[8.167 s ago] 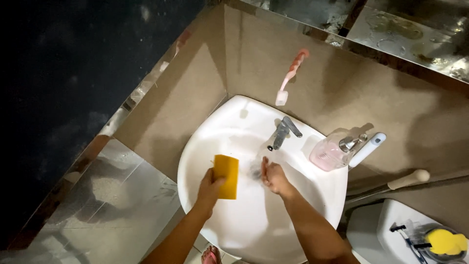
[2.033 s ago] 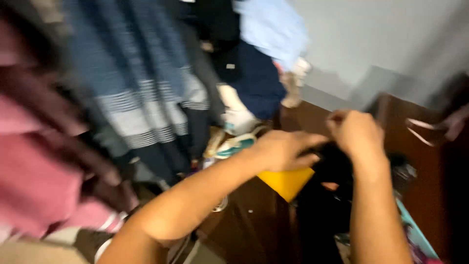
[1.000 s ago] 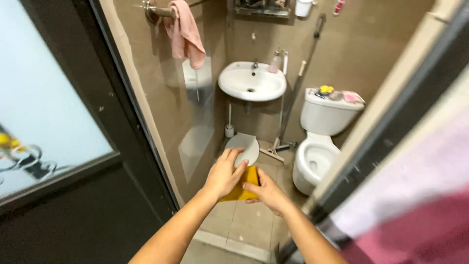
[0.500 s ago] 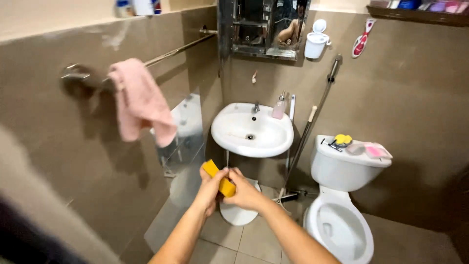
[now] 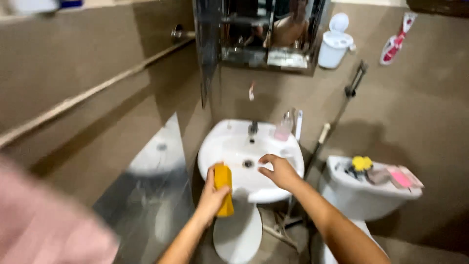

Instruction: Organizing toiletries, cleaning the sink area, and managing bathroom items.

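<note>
One brown tiled wall [image 5: 415, 112] stands beyond both hands; one toilet tank [image 5: 371, 193] sits to their right, its bowl cut off. One white sink [image 5: 229, 144] lies just under them. One pink bottle [image 5: 283, 131] is blurred. The left hand [image 5: 212, 195] grips one yellow sponge [image 5: 223, 188]; the right hand [image 5: 278, 170] hovers apart, fingers spread, holding nothing.

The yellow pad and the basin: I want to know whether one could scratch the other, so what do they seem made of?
The yellow pad in the left hand looks like soft foam sponge: matte, blocky, held upright; the blur hides its texture. The basin looks like glazed white ceramic: smooth, glossy, with rounded moulded edges. The right hand hovers open over it.
</note>
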